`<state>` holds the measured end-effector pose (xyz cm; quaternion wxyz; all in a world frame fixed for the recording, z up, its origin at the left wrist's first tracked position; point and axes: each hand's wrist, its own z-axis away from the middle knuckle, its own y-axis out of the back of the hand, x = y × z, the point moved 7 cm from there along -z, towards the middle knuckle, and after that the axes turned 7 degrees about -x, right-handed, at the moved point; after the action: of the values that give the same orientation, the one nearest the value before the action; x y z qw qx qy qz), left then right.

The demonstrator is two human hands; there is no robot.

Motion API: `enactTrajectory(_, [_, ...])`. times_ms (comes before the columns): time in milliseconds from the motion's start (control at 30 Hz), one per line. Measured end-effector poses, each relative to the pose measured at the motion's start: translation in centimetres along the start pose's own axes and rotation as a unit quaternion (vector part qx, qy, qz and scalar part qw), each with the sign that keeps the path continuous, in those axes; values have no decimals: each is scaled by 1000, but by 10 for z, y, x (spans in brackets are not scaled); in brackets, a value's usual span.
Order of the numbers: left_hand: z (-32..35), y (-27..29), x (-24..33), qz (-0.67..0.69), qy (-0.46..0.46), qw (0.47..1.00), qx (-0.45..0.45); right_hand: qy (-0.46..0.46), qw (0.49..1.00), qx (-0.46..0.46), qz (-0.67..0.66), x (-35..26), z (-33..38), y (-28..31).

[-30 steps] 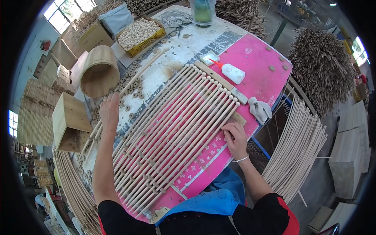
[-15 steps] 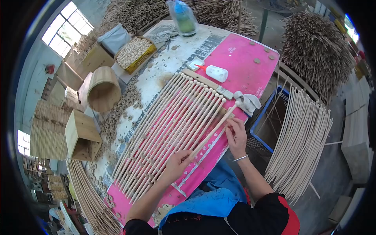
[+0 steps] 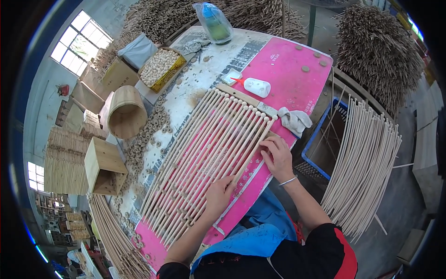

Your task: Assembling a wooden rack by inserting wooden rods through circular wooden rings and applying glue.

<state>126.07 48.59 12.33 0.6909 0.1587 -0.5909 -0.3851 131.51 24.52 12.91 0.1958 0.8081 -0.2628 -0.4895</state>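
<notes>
A ball-tipped stick (image 3: 251,155) is pinched near its lower end between the thumb and fingers of the left hand (image 3: 218,196), at the near edge of a row of sticks (image 3: 218,142). Half a second earlier, it was held at an angle apart from the row; now it is laid nearly parallel, its round tip brought close to its neighbours'. The fingers of the right hand (image 3: 278,160) are curled beside the stick's upper part; whether it is gripped by them cannot be told from this angle.

The row of slim, pale, smooth wooden rods is spread over a glossy pink sheet (image 3: 297,86) on the tabletop (image 3: 211,65), whose white surface is worn and stained. Beyond the round tips, a flat wooden strip (image 3: 248,99), a white plastic bottle (image 3: 257,87) with a red nozzle and a crumpled pale cloth (image 3: 295,122) are seen. Small wooden rings (image 3: 151,131) are scattered beside a rounded wooden tub (image 3: 127,111) and a square-mouthed wooden box (image 3: 103,160).
</notes>
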Motion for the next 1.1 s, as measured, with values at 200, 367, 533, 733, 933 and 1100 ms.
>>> enactTrajectory(200, [6, 35, 26, -81, -63, 991, 82, 19, 1000, -20, 14, -2, -8, 1])
enactTrajectory(367, [7, 99, -19, -111, -60, 975, 185, 84, 992, -76, 46, -10, -17, -7])
enactTrajectory(533, [-6, 171, -77, -228, -13, 948, 223, 59, 993, -84, 62, 8, -25, -13])
enactTrajectory(733, [-43, 217, -160, -236, 51, 946, 216, 70, 992, -79, 66, -1, -29, -14])
enactTrajectory(933, [-84, 228, -203, -164, 20, 968, 187, 64, 992, -81, 70, -6, -33, -13])
enactTrajectory(1100, [-109, 235, -207, -203, 29, 962, 182, 54, 992, -92, 74, -6, -34, -17])
